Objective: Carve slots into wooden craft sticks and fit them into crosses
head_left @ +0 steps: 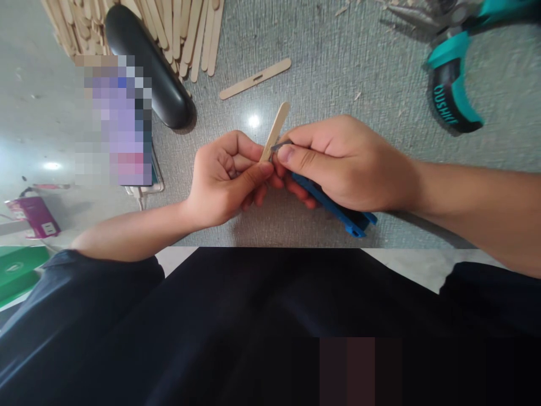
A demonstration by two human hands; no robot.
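My left hand (228, 177) is closed in a pinch on the lower end of a pale wooden craft stick (276, 127), which stands tilted up and away from me. My right hand (342, 160) is wrapped round a blue utility knife (338, 211). Its grey blade tip rests against the stick's right edge, with my thumb pressed beside it. The knife's blue handle juts out below my right palm. Both hands hover over a grey mat (338, 79).
A pile of several wooden sticks (177, 28) lies at the top left beside a black oblong case (147, 67). One slotted stick (256, 79) lies loose on the mat. Teal-handled pliers (452, 73) rest at the top right. A magenta object (36, 217) and a green one (19, 270) sit at the left.
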